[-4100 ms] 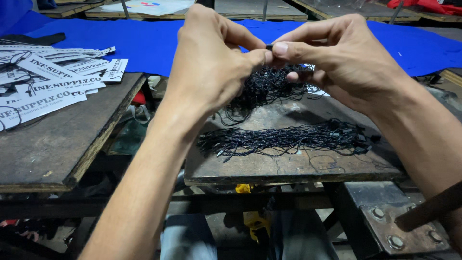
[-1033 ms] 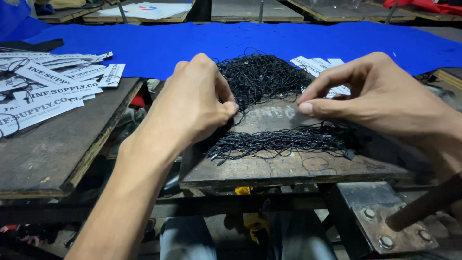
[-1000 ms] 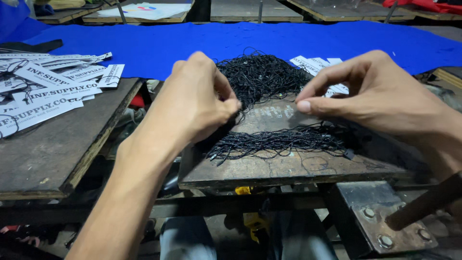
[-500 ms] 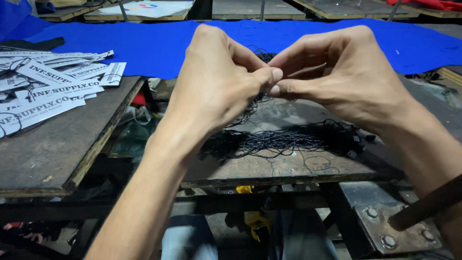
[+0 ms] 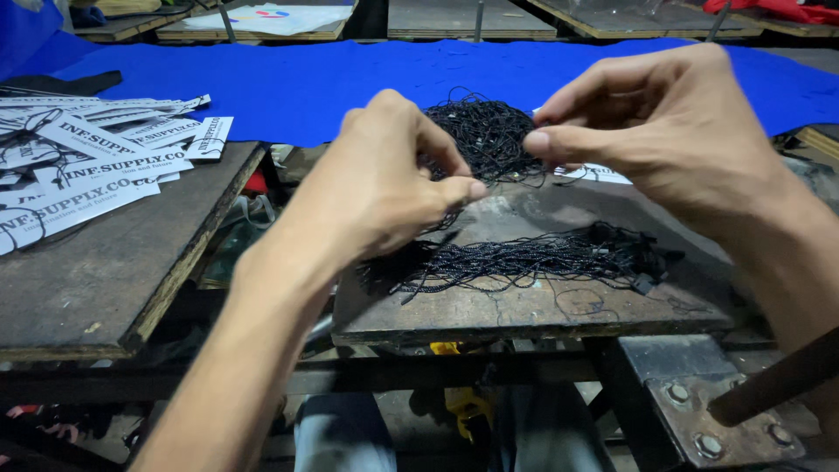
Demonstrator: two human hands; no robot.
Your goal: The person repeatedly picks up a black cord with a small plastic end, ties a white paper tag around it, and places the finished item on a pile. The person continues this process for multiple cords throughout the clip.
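From the head camera, we hold both hands raised over a small wooden board (image 5: 524, 315). Our left hand (image 5: 384, 179) sits at centre frame, thumb and forefinger pinched together at its three o'clock edge; a thin black cord (image 5: 441, 229) trails down from beneath that pinch toward the board, though we cannot tell exactly where it is gripped. Our right hand (image 5: 673, 131), at the two o'clock part of the frame, also has thumb and forefinger pressed together, its tips pointing to nine o'clock; whether a cord lies between them we cannot tell. The two pinches stand near each other but apart.

Behind the hands, at twelve o'clock on the board, lies a tangled heap of black cords (image 5: 489, 131). Below the hands, at six o'clock, a straighter bundle of black cords (image 5: 533, 258) stretches across the board from left to right.

At nine o'clock, a spread of white printed paper tags (image 5: 87, 166) covers a second wooden tabletop (image 5: 114, 271). A blue cloth (image 5: 332, 79) runs across the far side. At five o'clock a grey metal bracket (image 5: 699, 393) with bolts sits below the board.
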